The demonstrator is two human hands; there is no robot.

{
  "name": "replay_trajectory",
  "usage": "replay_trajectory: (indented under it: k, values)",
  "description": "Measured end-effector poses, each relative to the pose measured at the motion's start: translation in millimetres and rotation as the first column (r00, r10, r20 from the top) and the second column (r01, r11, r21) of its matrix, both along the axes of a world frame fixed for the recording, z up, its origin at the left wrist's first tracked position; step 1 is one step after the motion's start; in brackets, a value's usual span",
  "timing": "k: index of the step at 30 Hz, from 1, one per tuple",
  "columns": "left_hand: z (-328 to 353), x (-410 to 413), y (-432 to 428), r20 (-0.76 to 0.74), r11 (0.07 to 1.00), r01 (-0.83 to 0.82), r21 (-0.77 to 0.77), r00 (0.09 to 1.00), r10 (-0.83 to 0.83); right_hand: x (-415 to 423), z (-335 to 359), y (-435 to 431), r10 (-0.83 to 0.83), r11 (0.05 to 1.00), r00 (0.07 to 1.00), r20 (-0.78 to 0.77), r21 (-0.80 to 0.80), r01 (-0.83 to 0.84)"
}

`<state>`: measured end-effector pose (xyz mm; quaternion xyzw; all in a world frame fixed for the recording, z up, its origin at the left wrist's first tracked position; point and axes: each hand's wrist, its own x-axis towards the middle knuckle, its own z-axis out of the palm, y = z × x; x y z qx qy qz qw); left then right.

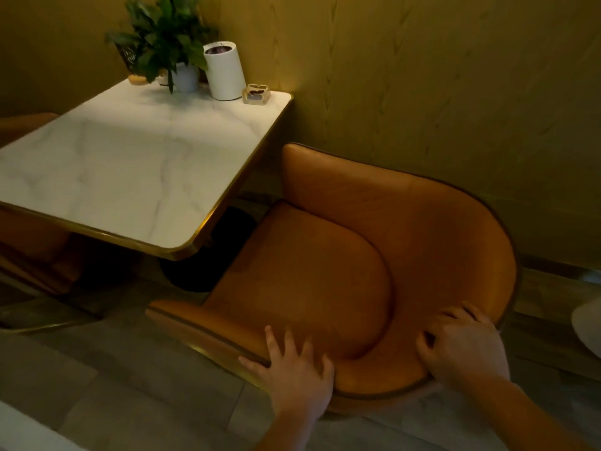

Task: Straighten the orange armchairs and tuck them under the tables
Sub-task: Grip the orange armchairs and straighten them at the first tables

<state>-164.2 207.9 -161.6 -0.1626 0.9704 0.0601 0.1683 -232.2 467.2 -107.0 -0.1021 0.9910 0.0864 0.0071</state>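
Mustard wood-grain wall [422, 92] and grey floor tiles [113, 369] hem in one marble-topped surface [130, 157] on a dark pedestal base [195, 275]. Its orange armchair [325, 255] stands by the near corner, pulled out, with the seat front just beside the brass edge and not yet under it, and its far arm close to the wall. From where I stand, the left hand [292, 369] lies spread over the rim of the near arm, its grip apart, fingers fairly straight. The right hand [461, 343] has its grip clamped over the backrest rim. I'd reckon the way to do it well is to square the seat front to that edge first, then push evenly with both hands, low and slow, so nothing knocks the surface or scrapes the wall. Counting: one surface; one armchair in hand, plus orange upholstery [29, 242] of at least one more on the far side; one potted plant [169, 37]; one white cylinder [224, 71]; one ashtray [256, 93]
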Motion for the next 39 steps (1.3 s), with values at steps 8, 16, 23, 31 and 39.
replay_trajectory:
  k: [8,16,23,31,39]
  values:
    - [-2,-44,37,-0.058,0.998,-0.046,0.039,0.997,0.048,-58,4,29,0.011,0.999,1.0,0.015,0.041,-0.011]
    - [-1,-83,47,-0.069,0.998,-0.054,0.03,0.996,0.056,-102,5,38,0.064,0.997,0.998,0.006,0.039,-0.064]
    - [-2,-125,58,-0.085,0.997,-0.072,0.032,0.994,0.074,-154,-1,47,0.098,0.994,0.995,-0.013,0.043,-0.097]
    - [-3,-172,64,-0.079,0.996,-0.084,0.036,0.993,0.087,-206,-1,51,0.155,0.987,0.986,-0.054,0.054,-0.152]
    - [-9,-199,70,-0.032,0.994,-0.11,0.011,0.993,0.111,-237,-4,56,0.193,0.981,0.978,-0.084,0.017,-0.193]
